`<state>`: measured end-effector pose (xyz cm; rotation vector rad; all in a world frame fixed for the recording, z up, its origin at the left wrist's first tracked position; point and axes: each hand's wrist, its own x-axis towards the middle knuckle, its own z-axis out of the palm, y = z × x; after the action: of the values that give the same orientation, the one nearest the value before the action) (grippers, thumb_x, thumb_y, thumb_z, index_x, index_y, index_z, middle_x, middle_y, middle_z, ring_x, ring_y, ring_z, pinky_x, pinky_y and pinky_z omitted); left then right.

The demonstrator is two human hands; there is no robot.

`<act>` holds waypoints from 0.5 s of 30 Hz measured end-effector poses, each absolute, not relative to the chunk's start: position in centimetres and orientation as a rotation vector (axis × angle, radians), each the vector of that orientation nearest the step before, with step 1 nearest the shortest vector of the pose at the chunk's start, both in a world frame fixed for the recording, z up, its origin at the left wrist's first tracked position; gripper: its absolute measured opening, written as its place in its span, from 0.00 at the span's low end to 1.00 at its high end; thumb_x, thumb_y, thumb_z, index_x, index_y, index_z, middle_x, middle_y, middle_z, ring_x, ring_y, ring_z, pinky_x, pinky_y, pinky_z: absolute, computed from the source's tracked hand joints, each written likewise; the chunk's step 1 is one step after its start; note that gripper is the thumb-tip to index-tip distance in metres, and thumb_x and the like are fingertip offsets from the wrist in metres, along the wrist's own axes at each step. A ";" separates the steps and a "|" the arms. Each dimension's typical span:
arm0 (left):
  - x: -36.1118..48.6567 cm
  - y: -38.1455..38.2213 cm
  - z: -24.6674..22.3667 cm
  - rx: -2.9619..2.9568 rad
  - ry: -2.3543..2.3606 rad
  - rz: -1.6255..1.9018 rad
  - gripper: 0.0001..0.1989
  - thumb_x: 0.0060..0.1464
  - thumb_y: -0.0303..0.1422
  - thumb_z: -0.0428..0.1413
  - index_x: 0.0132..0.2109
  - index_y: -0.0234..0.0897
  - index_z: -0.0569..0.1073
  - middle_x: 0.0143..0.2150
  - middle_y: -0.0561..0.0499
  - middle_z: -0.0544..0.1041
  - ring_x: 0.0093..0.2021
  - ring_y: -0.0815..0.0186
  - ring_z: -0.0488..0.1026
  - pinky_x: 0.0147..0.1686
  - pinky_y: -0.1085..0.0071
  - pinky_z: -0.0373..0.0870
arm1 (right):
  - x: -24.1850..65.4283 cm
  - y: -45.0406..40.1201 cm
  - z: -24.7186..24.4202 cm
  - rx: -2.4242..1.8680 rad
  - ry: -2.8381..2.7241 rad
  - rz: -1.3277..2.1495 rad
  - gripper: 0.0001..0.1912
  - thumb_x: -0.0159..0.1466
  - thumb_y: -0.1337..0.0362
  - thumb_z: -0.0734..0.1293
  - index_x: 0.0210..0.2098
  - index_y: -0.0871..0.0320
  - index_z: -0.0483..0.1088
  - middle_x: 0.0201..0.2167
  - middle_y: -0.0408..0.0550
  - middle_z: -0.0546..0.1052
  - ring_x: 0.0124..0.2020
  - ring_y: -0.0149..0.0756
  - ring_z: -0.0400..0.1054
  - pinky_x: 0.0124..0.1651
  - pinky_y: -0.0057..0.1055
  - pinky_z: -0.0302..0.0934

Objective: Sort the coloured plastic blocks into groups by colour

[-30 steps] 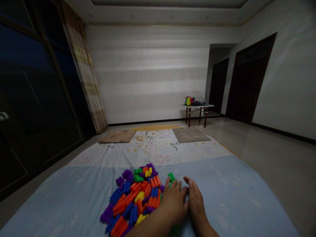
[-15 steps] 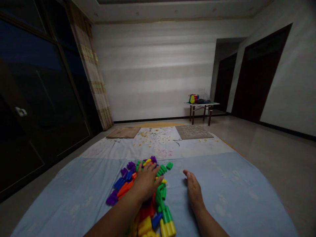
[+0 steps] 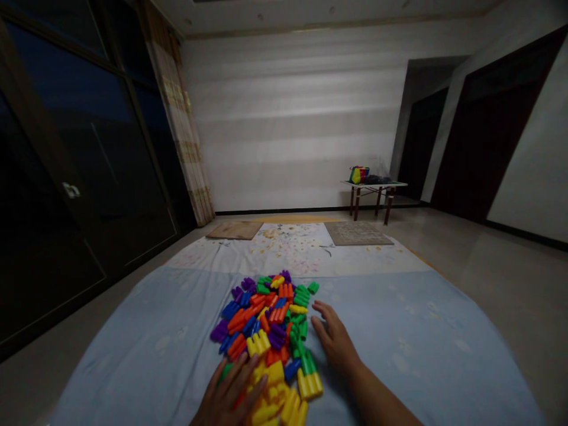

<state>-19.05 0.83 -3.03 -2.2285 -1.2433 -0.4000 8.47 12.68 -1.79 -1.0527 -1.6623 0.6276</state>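
A heap of plastic blocks in purple, blue, red, green and yellow lies on the light blue cloth (image 3: pixel 399 343). My left hand (image 3: pixel 233 390) rests with spread fingers over the near left part of the heap, by the yellow blocks (image 3: pixel 275 373); it grips nothing that I can see. Just right of the heap, my right hand (image 3: pixel 335 337) hovers with thumb and fingers apart and holds nothing, close to the green blocks (image 3: pixel 302 296). A green piece joined to a yellow one (image 3: pixel 309 378) sits at the near right edge.
Two flat mats, a brown one (image 3: pixel 235 230) and a grey one (image 3: pixel 358 233), lie at the far end of the cloth. Beyond stands a small table (image 3: pixel 375 185) with a colourful bag (image 3: pixel 358 174). Glass doors are on the left.
My left hand has moved back toward me from the middle of the heap, uncovering red, blue and purple blocks. My right hand has come closer to the heap. The view has shifted slightly.
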 end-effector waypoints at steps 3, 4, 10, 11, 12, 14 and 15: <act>-18.3 1.6 -1.0 -2.252 -1.241 -0.409 0.36 0.49 0.54 0.48 0.63 0.51 0.54 0.63 0.49 0.59 0.62 0.55 0.55 0.61 0.54 0.46 | 7.4 11.3 -1.5 -1.012 -1.855 0.686 0.25 0.61 0.53 0.61 0.56 0.55 0.63 0.59 0.52 0.61 0.61 0.41 0.53 0.62 0.42 0.49; -18.2 2.0 -0.4 -2.263 -1.236 -0.398 0.37 0.48 0.55 0.48 0.63 0.50 0.53 0.64 0.49 0.58 0.62 0.55 0.54 0.61 0.54 0.46 | 7.2 10.9 -1.4 -1.009 -1.900 0.699 0.27 0.61 0.53 0.62 0.57 0.54 0.61 0.60 0.52 0.60 0.61 0.42 0.52 0.62 0.43 0.48; -17.1 5.0 0.8 -2.314 -1.395 -0.416 0.35 0.52 0.51 0.48 0.64 0.49 0.50 0.65 0.48 0.55 0.62 0.55 0.54 0.60 0.51 0.46 | 7.0 10.3 -1.0 -1.046 -1.991 0.706 0.31 0.58 0.52 0.64 0.59 0.55 0.59 0.62 0.53 0.56 0.63 0.44 0.48 0.63 0.44 0.45; -16.9 5.5 1.0 -2.328 -1.426 -0.431 0.34 0.52 0.50 0.48 0.64 0.49 0.50 0.65 0.48 0.56 0.62 0.56 0.54 0.60 0.50 0.46 | 7.1 10.3 -0.8 -1.059 -1.997 0.699 0.32 0.58 0.52 0.65 0.60 0.54 0.58 0.63 0.53 0.56 0.63 0.44 0.48 0.63 0.44 0.45; -16.9 6.0 1.3 -2.339 -1.468 -0.445 0.33 0.53 0.50 0.47 0.64 0.49 0.51 0.64 0.48 0.57 0.62 0.56 0.55 0.60 0.50 0.45 | 7.2 10.3 -0.6 -1.068 -2.001 0.683 0.33 0.58 0.51 0.65 0.60 0.54 0.58 0.63 0.54 0.55 0.63 0.45 0.48 0.63 0.45 0.45; -17.1 6.8 2.1 -2.324 -1.591 -0.504 0.29 0.55 0.48 0.45 0.62 0.48 0.55 0.63 0.48 0.60 0.62 0.58 0.56 0.61 0.49 0.44 | 7.4 9.8 -0.1 -1.065 -2.026 0.637 0.36 0.56 0.50 0.66 0.61 0.53 0.56 0.63 0.54 0.54 0.63 0.48 0.47 0.62 0.47 0.44; -17.5 7.1 2.7 -2.290 -1.668 -0.556 0.27 0.56 0.46 0.44 0.62 0.47 0.57 0.62 0.48 0.61 0.62 0.59 0.56 0.61 0.49 0.44 | 7.4 9.5 0.2 -1.049 -2.050 0.613 0.39 0.54 0.49 0.67 0.61 0.53 0.55 0.64 0.54 0.53 0.64 0.49 0.46 0.62 0.49 0.44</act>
<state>-17.51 7.11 2.65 -2.2900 -1.6681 -0.5559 7.43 9.49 0.21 -1.0486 -2.0503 0.6133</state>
